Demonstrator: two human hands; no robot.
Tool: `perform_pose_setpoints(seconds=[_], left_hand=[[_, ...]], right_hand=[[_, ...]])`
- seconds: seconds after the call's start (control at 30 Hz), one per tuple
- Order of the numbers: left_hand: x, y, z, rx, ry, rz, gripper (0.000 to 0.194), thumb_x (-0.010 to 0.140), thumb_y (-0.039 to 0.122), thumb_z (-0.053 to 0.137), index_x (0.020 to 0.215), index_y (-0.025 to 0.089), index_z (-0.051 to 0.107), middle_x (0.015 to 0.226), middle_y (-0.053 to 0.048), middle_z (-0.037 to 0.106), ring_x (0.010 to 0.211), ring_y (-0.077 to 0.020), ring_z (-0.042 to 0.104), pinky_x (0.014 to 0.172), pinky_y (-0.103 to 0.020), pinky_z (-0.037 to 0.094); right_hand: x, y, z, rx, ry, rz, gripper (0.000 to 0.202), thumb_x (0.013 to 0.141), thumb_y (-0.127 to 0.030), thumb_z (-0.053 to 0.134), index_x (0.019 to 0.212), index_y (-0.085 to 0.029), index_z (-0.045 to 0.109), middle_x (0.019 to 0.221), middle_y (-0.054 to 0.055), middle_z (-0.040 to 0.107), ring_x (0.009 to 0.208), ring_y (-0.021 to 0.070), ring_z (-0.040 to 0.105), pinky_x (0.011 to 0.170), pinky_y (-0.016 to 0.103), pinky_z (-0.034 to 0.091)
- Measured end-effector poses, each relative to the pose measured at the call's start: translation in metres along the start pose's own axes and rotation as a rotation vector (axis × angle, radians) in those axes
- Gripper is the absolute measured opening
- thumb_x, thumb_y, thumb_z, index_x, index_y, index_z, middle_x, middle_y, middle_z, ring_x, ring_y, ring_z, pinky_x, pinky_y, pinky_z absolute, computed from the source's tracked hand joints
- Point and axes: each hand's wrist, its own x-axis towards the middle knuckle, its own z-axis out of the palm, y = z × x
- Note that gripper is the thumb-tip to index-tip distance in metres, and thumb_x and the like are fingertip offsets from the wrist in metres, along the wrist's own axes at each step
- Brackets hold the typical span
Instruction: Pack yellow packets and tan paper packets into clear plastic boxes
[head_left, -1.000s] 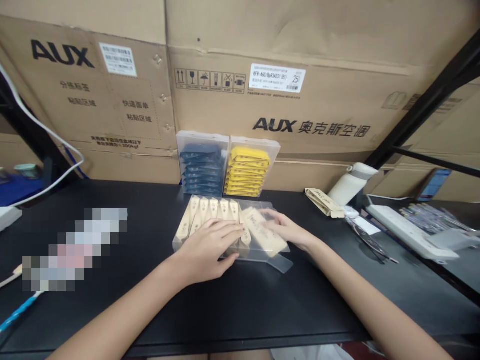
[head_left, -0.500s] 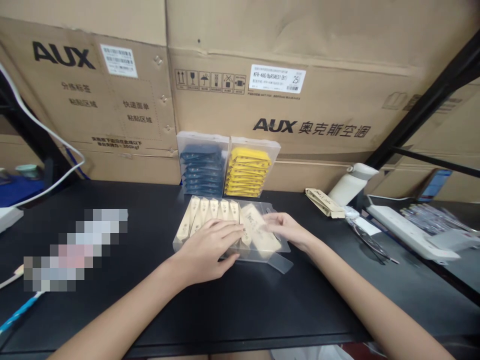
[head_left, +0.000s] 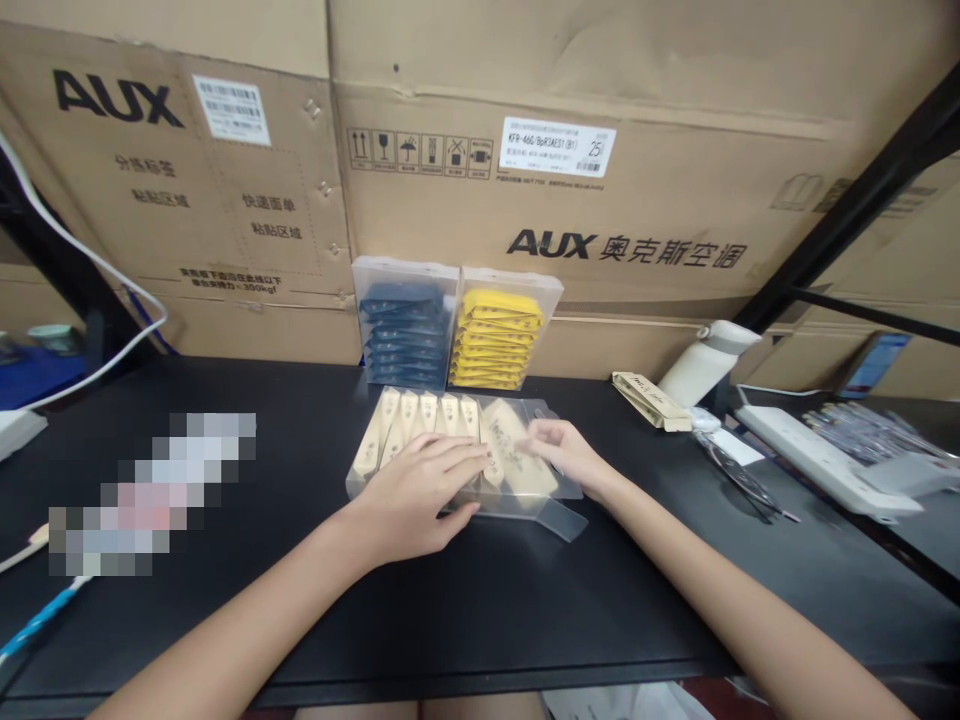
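Observation:
A clear plastic box (head_left: 469, 505) lies on the black table with several beige paper packets (head_left: 409, 415) standing in a row inside it. My left hand (head_left: 420, 485) rests across the box, fingers over the packets and thumb at the near side, gripping it. At the box's right end, one beige packet (head_left: 517, 455) leans at a slant behind clear plastic. My right hand (head_left: 566, 450) is beside that packet's upper right edge, fingers curled and pinched together. Whether it pinches packet or plastic is hidden. A clear flap (head_left: 562, 522) sticks out toward me at the lower right.
Behind stand two clear boxes, one with blue packets (head_left: 405, 335), one with yellow packets (head_left: 499, 335), against large cartons (head_left: 435, 220). To the right are a beige packet (head_left: 651, 402), a white bottle (head_left: 701, 370), a cable (head_left: 742, 480) and a power strip (head_left: 821, 460). A blurred-out object (head_left: 154, 490) lies left.
My right fingers have curled in more and shifted slightly left. The slanted packet has turned a little and moved slightly left. My left hand stays in place on the box.

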Motion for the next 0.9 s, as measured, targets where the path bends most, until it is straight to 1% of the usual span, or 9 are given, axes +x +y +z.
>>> perform_pose_setpoints(seconds=[0.23,0.33,0.53,0.67,0.77,0.9], left_hand=[[0.0,0.0004,-0.0003,-0.005,-0.004,-0.006,0.045,0.084,0.025,0.052,0.128,0.017,0.047,0.128,-0.006,0.058,0.124,-0.0205,0.046,0.105,-0.037,0.034],[-0.0001,0.0001,-0.0003,-0.012,0.001,-0.002,0.046,0.083,0.025,0.052,0.128,0.018,0.047,0.128,-0.006,0.058,0.124,-0.0209,0.046,0.104,-0.038,0.034],[0.0001,0.0002,0.0,-0.018,0.009,-0.001,0.047,0.083,0.024,0.051,0.129,0.019,0.046,0.128,-0.007,0.058,0.123,-0.0219,0.047,0.103,-0.04,0.035],[0.0003,0.0008,-0.0005,-0.021,0.008,0.0,0.047,0.083,0.024,0.051,0.129,0.019,0.046,0.128,-0.007,0.058,0.123,-0.0217,0.047,0.103,-0.04,0.035],[0.0005,0.001,-0.0011,-0.026,0.008,-0.001,0.046,0.083,0.024,0.052,0.129,0.019,0.046,0.128,-0.007,0.058,0.123,-0.0218,0.047,0.103,-0.04,0.035],[0.0003,0.0011,-0.0011,-0.028,0.01,-0.002,0.047,0.083,0.023,0.052,0.129,0.019,0.046,0.127,-0.007,0.058,0.123,-0.0218,0.047,0.103,-0.04,0.035]], right_hand=[[0.0005,0.0007,0.0034,0.034,0.003,-0.009,0.038,0.064,-0.041,0.071,0.054,-0.018,0.043,0.05,-0.007,0.041,0.048,0.0065,0.035,0.047,0.021,0.022],[0.0008,0.0024,0.0032,0.042,-0.015,-0.013,0.04,0.065,-0.044,0.071,0.055,-0.018,0.043,0.052,-0.006,0.042,0.049,0.0068,0.036,0.047,0.021,0.022],[0.0005,0.0028,0.0033,0.014,-0.065,-0.047,0.042,0.07,-0.05,0.066,0.059,-0.017,0.044,0.054,-0.006,0.042,0.051,0.0069,0.034,0.048,0.022,0.022],[0.0007,0.0008,0.0046,0.006,-0.101,-0.073,0.042,0.07,-0.053,0.066,0.062,-0.017,0.046,0.058,-0.005,0.044,0.054,0.0073,0.037,0.05,0.021,0.025],[-0.0004,-0.0019,0.0056,0.011,-0.13,-0.074,0.042,0.068,-0.053,0.068,0.065,-0.018,0.046,0.06,-0.005,0.045,0.055,0.0079,0.04,0.051,0.021,0.031],[-0.0034,-0.006,0.0048,0.016,-0.192,-0.067,0.041,0.064,-0.048,0.074,0.068,-0.018,0.047,0.063,-0.005,0.048,0.058,0.0087,0.045,0.055,0.022,0.037]])
